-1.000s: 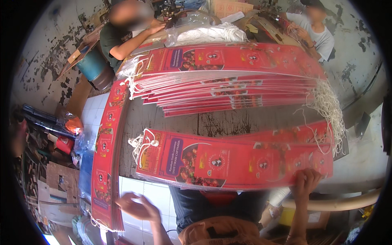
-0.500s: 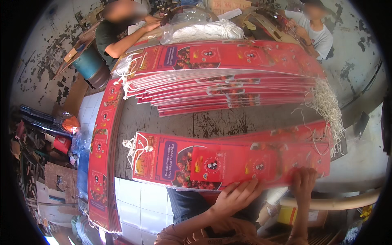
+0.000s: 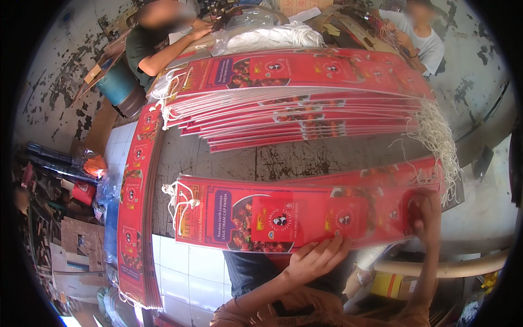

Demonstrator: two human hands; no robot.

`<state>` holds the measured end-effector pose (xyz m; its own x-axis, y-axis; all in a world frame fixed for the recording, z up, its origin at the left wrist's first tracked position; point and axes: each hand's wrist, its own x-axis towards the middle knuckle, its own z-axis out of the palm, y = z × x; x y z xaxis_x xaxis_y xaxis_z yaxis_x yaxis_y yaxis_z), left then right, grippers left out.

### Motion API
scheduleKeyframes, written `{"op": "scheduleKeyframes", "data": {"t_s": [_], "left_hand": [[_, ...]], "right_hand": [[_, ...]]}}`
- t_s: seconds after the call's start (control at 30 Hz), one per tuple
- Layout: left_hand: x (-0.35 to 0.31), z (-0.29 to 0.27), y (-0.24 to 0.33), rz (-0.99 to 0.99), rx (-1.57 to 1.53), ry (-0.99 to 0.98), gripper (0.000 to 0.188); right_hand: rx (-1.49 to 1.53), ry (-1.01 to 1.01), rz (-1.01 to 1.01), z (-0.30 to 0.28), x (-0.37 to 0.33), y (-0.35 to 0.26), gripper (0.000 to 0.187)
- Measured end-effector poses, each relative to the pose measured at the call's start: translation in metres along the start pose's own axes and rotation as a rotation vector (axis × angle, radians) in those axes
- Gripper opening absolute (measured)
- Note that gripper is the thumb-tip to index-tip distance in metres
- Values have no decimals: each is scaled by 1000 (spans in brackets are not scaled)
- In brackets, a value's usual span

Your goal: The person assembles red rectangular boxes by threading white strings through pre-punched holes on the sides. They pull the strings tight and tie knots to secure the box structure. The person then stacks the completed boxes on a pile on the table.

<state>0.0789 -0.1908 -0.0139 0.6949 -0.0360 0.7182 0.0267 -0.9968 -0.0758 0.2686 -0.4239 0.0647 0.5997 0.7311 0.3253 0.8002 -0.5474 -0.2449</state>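
A pile of long red printed panels (image 3: 316, 215) with a glossy face lies nearest me, a loop of white cord (image 3: 180, 204) hanging at its left end. The fingers of my left hand (image 3: 320, 257) are closed over the near edge of the top panel, right of its middle. At the right end my right hand (image 3: 427, 218) bends its fingers round the same panel, with its palm partly hidden. Behind these panels, a tangle of thin white strings (image 3: 436, 136) trails down the table's right side.
Beyond, a fanned stack of red panels (image 3: 305, 73) spans the table (image 3: 234, 163). Another stack (image 3: 136, 218) hangs along the left edge. A white cord bundle (image 3: 278, 38) lies at the back. Two people (image 3: 158, 49) sit across from me. A blue drum (image 3: 120, 90) stands at left.
My right hand has moved away from me and rightward, from the near edge to the panel's right end. My left hand stays at the near edge; the top panel has shifted slightly left.
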Motion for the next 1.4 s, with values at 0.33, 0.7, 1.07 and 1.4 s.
{"op": "scheduleKeyframes", "data": {"t_s": [0.33, 0.7, 1.07, 1.4], "left_hand": [[0, 1, 4, -30, -28, -12, 28], [-66, -11, 31, -260, -913, -164, 26], [-66, 7, 6, -454, -883, -299, 19], [-75, 4, 18, -348, -948, -246, 16]], "right_hand": [[-367, 55, 188, -20, 38, 24, 32], [-160, -15, 43, -15, 29, 40, 22], [134, -117, 357, -47, 7, 94, 22], [-85, -101, 321, -63, 55, 112, 18]]}}
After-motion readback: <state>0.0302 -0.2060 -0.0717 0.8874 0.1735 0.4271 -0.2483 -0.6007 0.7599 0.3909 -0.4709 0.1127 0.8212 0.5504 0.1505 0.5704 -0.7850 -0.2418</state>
